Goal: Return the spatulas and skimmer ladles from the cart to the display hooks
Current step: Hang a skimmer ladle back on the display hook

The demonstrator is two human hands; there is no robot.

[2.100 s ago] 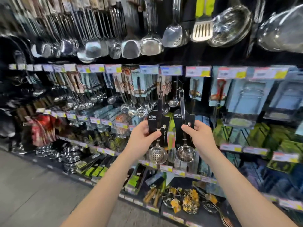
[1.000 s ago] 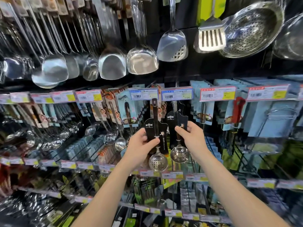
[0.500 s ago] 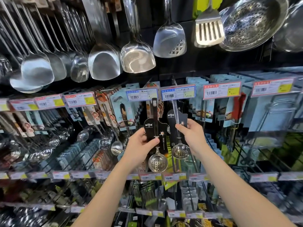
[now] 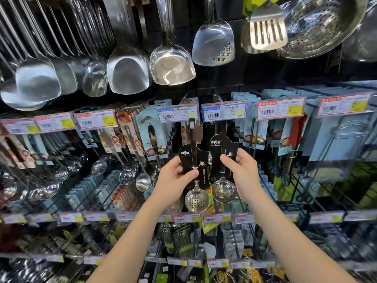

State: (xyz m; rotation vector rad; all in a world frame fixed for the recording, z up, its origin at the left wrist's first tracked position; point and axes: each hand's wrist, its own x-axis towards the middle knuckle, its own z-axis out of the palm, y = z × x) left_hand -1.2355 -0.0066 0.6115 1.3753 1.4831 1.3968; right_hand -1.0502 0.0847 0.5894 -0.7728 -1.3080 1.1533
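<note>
I hold two small steel skimmer ladles on black backing cards in front of the display wall. My left hand (image 4: 173,180) grips the left skimmer ladle (image 4: 196,198) by its card, perforated bowl hanging down. My right hand (image 4: 241,176) grips the right skimmer ladle (image 4: 224,190), held slightly higher. Its handle top reaches up behind the blue-edged price tag (image 4: 224,111) of a display hook; whether it hangs on the hook I cannot tell. The cart is out of view.
Large steel spatulas (image 4: 172,64) and ladles hang in a row above, with a slotted turner (image 4: 266,30) and a perforated colander (image 4: 318,27) at upper right. Carded utensils fill the hooks to both sides. Lower rails with price tags (image 4: 218,218) carry more goods.
The view has closed in on the shelf and tilted up. Both hands rose with the ladles towards the blue-tagged hooks; the right ladle has gone higher than the left.
</note>
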